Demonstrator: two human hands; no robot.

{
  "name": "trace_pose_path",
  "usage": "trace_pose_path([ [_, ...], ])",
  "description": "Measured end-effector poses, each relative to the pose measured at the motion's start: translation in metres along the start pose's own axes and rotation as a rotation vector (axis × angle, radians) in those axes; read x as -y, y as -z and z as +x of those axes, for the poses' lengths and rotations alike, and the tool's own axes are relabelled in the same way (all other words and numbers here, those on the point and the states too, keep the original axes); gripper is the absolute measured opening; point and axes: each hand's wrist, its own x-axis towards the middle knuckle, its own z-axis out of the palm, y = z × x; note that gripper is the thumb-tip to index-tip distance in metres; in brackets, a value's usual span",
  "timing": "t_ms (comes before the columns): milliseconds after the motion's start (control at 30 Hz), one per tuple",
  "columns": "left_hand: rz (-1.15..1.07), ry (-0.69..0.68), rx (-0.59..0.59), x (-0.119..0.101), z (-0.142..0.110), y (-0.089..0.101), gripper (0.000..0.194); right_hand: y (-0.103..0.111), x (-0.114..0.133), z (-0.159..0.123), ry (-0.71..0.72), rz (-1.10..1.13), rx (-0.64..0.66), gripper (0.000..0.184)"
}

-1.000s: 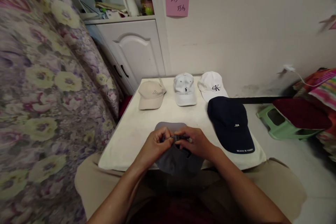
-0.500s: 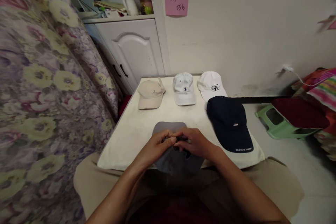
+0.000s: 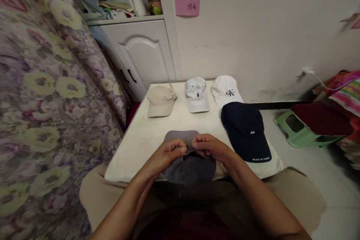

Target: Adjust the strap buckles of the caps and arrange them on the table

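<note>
A grey baseball cap point(image 3: 189, 170) lies at the near edge of the table, its brim pointing away and its back opening facing me. My left hand point(image 3: 170, 153) pinches the buckle point(image 3: 186, 150) of the cap's rear strap between thumb and fingers. On the other side, my right hand point(image 3: 209, 145) is closed on the strap point(image 3: 191, 149), a short dark length of which shows between the hands. To the right of my right hand lies a navy cap point(image 3: 243, 131) with lettering on its brim.
Along the table's point(image 3: 132, 153) far side sit a beige cap point(image 3: 160, 101), a pale cap with a small emblem point(image 3: 197, 95) and a white cap point(image 3: 226, 92). A floral curtain point(image 3: 56, 120) hangs at left. A green stool point(image 3: 298, 127) stands at right.
My hands have drawn slightly apart, so the buckle and strap now show between them. The cap's back opening is more visible. The other caps have stayed put.
</note>
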Motion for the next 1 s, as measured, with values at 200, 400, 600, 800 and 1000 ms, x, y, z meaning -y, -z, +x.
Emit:
trace_pose_path([
  [200,-0.065,0.022,-0.006,0.004,-0.001,0.003,0.034,-0.002,-0.002,0.001,0.03,-0.006,-0.006,0.028],
  [400,-0.063,-0.013,-0.007,0.004,0.001,0.004,0.031,-0.004,0.001,0.0,0.159,-0.07,-0.043,0.029],
  [600,-0.08,-0.011,-0.039,0.005,0.004,0.003,0.033,-0.02,0.005,-0.002,0.318,-0.328,-0.154,0.026],
  [800,-0.114,0.006,-0.041,0.007,0.005,0.002,0.034,-0.02,0.003,-0.001,0.456,-0.552,-0.273,0.015],
  [1000,-0.045,-0.097,-0.125,0.013,0.005,0.003,0.029,-0.019,0.002,-0.002,0.54,-0.692,-0.281,0.015],
])
